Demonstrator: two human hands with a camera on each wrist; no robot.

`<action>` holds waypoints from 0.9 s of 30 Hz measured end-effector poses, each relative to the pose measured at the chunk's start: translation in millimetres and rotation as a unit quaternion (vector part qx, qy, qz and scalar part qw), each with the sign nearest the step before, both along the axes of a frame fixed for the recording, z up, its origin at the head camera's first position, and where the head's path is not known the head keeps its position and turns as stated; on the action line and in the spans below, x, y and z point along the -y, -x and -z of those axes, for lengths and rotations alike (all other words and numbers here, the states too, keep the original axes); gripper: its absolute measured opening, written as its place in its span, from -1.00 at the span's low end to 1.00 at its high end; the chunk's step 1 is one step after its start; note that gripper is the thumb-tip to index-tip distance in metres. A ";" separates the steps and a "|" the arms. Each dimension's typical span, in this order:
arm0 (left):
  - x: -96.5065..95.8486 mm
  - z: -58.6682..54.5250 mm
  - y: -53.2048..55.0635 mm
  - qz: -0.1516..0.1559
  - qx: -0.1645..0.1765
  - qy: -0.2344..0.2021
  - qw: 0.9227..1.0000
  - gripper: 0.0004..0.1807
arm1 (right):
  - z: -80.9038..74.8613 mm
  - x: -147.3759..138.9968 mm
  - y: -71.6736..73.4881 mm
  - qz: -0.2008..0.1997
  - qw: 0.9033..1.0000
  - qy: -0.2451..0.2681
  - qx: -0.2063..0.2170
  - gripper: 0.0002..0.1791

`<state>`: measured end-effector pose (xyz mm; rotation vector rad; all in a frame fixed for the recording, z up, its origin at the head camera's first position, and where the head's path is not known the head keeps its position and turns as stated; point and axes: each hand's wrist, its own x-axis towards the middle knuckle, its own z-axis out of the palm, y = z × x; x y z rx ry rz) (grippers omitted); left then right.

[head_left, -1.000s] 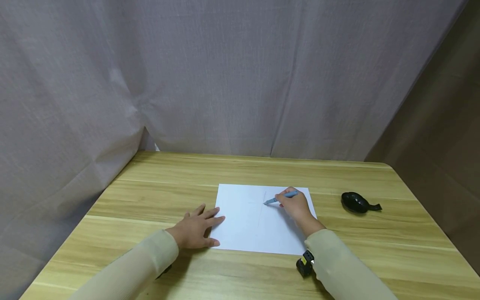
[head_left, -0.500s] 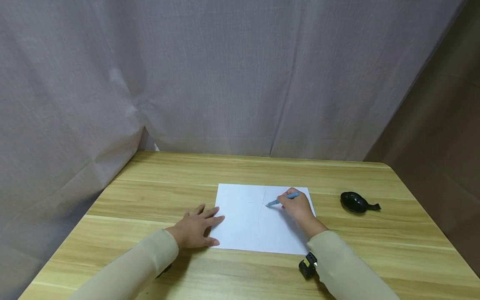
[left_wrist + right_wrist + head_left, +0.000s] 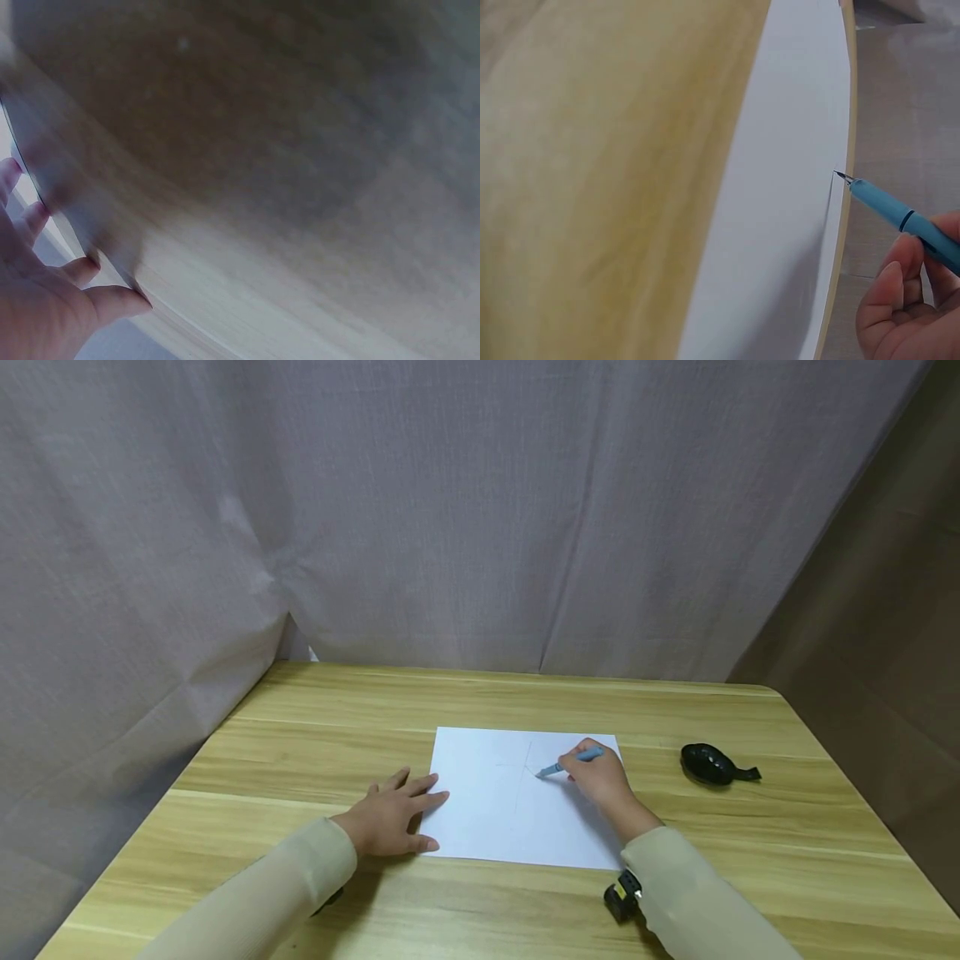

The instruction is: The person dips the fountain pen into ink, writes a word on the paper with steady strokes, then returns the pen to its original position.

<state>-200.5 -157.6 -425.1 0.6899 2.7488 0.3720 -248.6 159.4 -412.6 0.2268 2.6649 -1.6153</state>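
Note:
A white sheet of paper (image 3: 480,818) lies on the wooden table, marked with a long thin upright line and a short line across it. My right hand (image 3: 603,779) pinches a blue fountain pen (image 3: 570,762), its tip on the paper right of the upright line. In the right wrist view the dark nib of the pen (image 3: 889,208) meets the white paper (image 3: 780,150). With fingers spread, my left hand (image 3: 390,818) rests at the paper's left edge. The left wrist view shows the fingertips of that left hand (image 3: 52,292) along the paper edge.
A glossy black object with a short tail (image 3: 708,765), perhaps a leaf-shaped dish, sits on the table (image 3: 337,735) to the right of the paper. Grey cloth (image 3: 420,527) hangs behind the table and on the left; brownish cloth hangs on the right.
The right hand and pen have moved slightly right and toward me, leaving a short slanting stroke from the upright line. The left hand stays in place.

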 end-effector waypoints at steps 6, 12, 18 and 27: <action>-0.2 -0.1 0.0 0.000 -0.002 -0.001 1.000 -0.19 | -0.5 -1.8 -2.5 0.001 1.000 -0.011 -0.011 -0.85; 0.1 0.7 0.3 -0.001 0.001 -0.001 1.000 -0.20 | -0.8 -3.4 -5.0 0.003 1.000 -0.017 -0.016 -0.85; 0.8 0.9 0.8 0.001 0.002 0.000 1.000 -0.19 | -1.3 -5.1 -8.6 0.005 0.999 -0.019 -0.026 -0.86; 2.5 5.7 3.1 -0.001 0.002 0.001 1.000 -0.19 | -1.5 -8.7 -12.8 0.001 0.999 -0.022 -0.030 -0.85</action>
